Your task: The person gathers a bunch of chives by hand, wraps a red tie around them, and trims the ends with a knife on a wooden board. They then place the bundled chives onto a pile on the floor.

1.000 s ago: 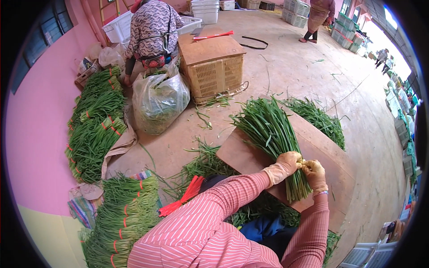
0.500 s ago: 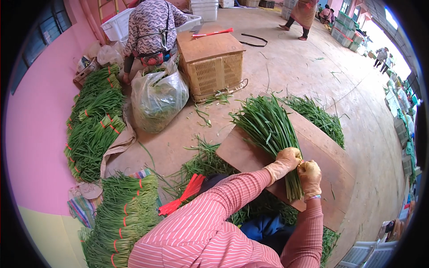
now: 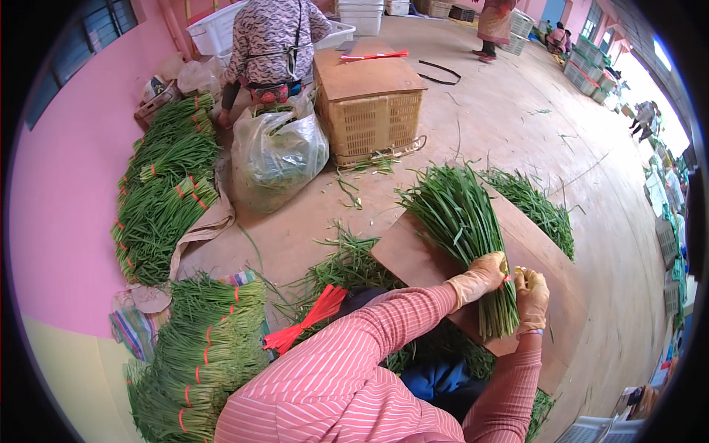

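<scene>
A thick bundle of long green garlic chives [image 3: 456,218] lies slantwise on a brown board [image 3: 543,247], leaf tips away from me and pale stems toward me. My gloved left hand [image 3: 480,276] is wrapped round the stems. Beside it, a red tie [image 3: 507,279] shows against the bundle. My gloved right hand [image 3: 532,299] is just to the right of the tie, its fingers curled closed; whether they grip the tie's end is hidden. A fan of loose red ties [image 3: 310,319] lies left of my left forearm.
Banded chive bundles [image 3: 214,354] are stacked at lower left, more [image 3: 166,192] along the pink wall. Loose chives [image 3: 532,207] lie beyond the board. A stuffed plastic bag [image 3: 277,159] and a board-topped yellow crate [image 3: 377,111] stand ahead, near a bending co-worker [image 3: 269,44].
My right hand has drawn slightly away from the stems, and the red tie now shows on the bundle. My left hand keeps its grip. The whole view has shifted a little.
</scene>
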Demonstrator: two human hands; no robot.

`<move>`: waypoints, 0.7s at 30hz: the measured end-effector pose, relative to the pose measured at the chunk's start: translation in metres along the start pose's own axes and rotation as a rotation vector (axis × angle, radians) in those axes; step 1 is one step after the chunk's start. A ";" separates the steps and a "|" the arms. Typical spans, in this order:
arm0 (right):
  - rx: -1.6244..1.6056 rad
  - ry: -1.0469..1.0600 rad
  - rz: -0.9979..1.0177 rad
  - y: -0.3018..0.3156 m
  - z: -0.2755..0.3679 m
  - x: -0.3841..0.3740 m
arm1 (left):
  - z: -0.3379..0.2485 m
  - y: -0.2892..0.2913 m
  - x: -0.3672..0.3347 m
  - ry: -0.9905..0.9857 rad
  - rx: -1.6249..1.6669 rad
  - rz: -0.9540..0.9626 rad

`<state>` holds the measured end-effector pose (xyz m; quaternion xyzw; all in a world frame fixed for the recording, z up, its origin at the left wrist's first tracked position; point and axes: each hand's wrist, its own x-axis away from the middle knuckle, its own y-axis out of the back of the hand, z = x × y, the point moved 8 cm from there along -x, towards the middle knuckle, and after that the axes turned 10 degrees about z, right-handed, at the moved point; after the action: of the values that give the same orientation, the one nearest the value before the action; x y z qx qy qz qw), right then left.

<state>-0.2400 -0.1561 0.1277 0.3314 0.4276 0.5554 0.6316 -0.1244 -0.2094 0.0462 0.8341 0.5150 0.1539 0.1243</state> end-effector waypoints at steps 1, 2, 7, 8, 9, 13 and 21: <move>-0.023 0.014 0.017 -0.006 0.000 -0.005 | -0.001 -0.001 0.004 0.048 -0.018 0.031; -0.026 0.022 0.019 -0.011 0.000 -0.009 | -0.001 -0.001 0.010 0.096 -0.035 0.062; -0.497 -0.166 0.404 -0.052 -0.012 -0.019 | -0.006 -0.001 0.018 0.067 -0.090 0.079; -0.549 -0.230 0.430 -0.055 -0.017 -0.018 | -0.005 -0.003 0.017 0.067 -0.088 0.073; -0.547 -0.223 0.436 -0.056 -0.016 -0.018 | -0.003 -0.003 0.016 0.055 -0.095 0.033; -0.458 -0.108 0.381 -0.048 -0.010 -0.021 | -0.002 -0.005 0.015 0.016 -0.116 -0.051; -0.313 -0.174 0.365 -0.045 -0.024 -0.017 | 0.005 -0.019 0.012 0.048 -0.259 0.022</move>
<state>-0.2431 -0.1820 0.0801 0.3477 0.2134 0.6890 0.5990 -0.1330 -0.1900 0.0360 0.8128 0.4843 0.2406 0.2168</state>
